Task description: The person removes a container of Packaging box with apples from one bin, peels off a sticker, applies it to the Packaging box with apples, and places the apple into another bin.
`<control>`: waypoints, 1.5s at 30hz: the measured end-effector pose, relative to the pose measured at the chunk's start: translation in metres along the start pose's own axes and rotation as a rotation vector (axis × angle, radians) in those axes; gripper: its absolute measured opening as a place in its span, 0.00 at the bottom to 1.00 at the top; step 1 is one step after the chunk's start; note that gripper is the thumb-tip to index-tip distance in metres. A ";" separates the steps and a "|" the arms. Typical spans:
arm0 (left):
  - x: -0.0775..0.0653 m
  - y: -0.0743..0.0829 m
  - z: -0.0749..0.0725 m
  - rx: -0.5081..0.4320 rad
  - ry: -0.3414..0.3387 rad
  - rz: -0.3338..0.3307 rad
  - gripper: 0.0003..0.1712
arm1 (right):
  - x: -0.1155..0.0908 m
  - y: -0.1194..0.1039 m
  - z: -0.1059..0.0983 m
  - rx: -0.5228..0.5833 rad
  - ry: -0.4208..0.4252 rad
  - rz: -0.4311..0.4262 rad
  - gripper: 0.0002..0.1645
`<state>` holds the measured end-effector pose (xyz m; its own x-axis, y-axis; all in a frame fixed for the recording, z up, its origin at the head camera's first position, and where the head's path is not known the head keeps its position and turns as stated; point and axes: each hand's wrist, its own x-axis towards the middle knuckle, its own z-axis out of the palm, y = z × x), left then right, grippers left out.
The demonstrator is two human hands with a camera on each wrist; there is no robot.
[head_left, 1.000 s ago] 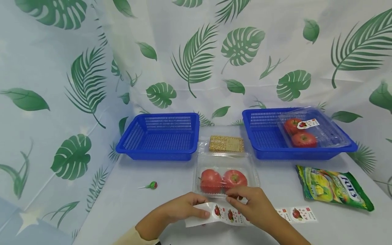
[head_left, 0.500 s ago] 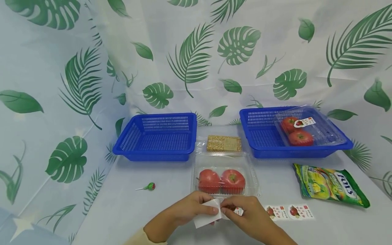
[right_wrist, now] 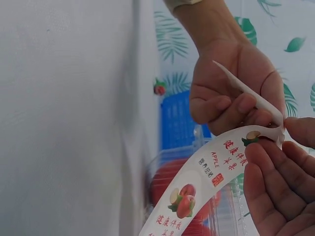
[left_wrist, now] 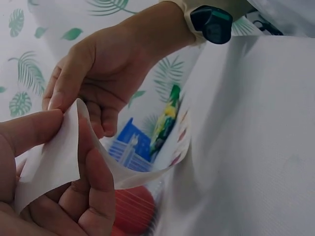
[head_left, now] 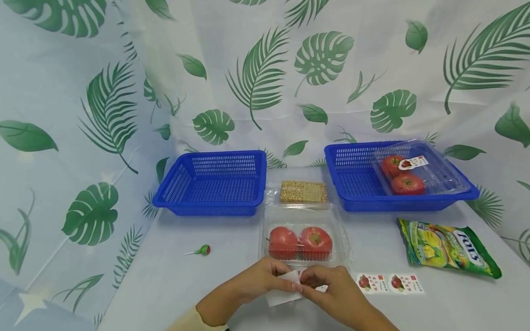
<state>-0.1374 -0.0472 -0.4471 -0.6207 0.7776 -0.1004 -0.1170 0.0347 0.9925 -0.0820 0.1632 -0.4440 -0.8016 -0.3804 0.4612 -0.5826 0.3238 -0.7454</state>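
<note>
A strip of apple labels (right_wrist: 184, 196) is folded back at one end, its white backing showing. My left hand (head_left: 258, 282) holds that folded end between thumb and fingers. At the fold, the thumb and forefinger of my right hand (head_left: 337, 292) pinch the strip, fingertips meeting the left thumb. From there the strip runs under the right hand to the right, with printed labels (head_left: 389, 283) lying face up. Just beyond the hands stands a clear plastic box (head_left: 265, 218) with two red apples (head_left: 316, 242) inside. The right hand partly hides the strip in the head view.
Behind the box lies a pack of yellow kernels (head_left: 303, 191). Blue baskets stand at left (head_left: 209, 210) and right (head_left: 352, 202); the right one bears a labelled clear box of apples (head_left: 407, 183). A lollipop (head_left: 203, 250) lies left, a green FOX'S bag (head_left: 451, 250) right.
The hands have come together. The right hand has moved left to the left thumb, and the strip's end, earlier stretched with labels facing up, is now folded between the hands.
</note>
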 end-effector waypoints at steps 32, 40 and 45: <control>-0.022 0.001 -0.031 0.202 -0.113 -0.142 0.22 | -0.002 0.005 -0.017 -0.023 -0.129 0.066 0.19; -0.031 0.002 -0.040 0.259 -0.165 -0.167 0.29 | -0.001 0.001 -0.023 -0.075 -0.127 0.162 0.17; -0.034 0.001 -0.045 0.344 -0.165 -0.191 0.29 | -0.001 0.000 -0.027 -0.037 -0.130 0.174 0.17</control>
<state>-0.1515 -0.1018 -0.4462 -0.4775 0.8259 -0.2999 0.0650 0.3736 0.9253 -0.0850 0.1868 -0.4315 -0.8678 -0.4238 0.2595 -0.4436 0.4253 -0.7889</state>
